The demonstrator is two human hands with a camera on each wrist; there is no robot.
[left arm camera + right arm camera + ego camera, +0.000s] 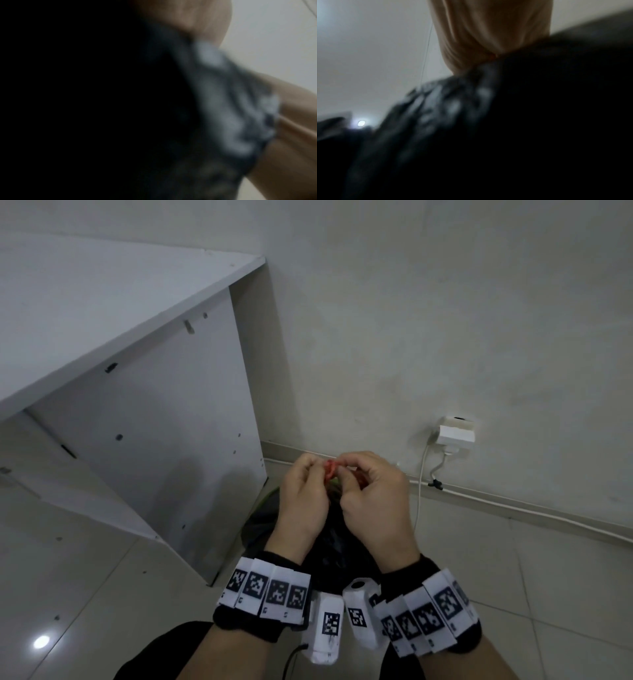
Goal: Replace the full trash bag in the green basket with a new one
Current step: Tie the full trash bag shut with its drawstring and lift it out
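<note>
1. The left hand and the right hand are close together, up over the black trash bag.
2. Both hands have their fingers curled in. They pinch the red drawstring at the top of the bag, one hand on each side of it.
3. The bag sits on the floor, just beside the right side of a white cabinet and near the wall.
4. A thin bit of green peeks out at the left edge of the bag. It may be the green basket, but too little shows to be sure.
5. Each wrist wears a black band with white tags that have black square marks.
6. On the wall, to the right of the hands, there is a white plug box. A white cord hangs down from it to the floor edge.
7. The left wrist picture is very blurry. It shows dark crinkly bag plastic and a bit of hand.
8. The right wrist picture is blurry too. It shows the hand above the dark bag.
</note>
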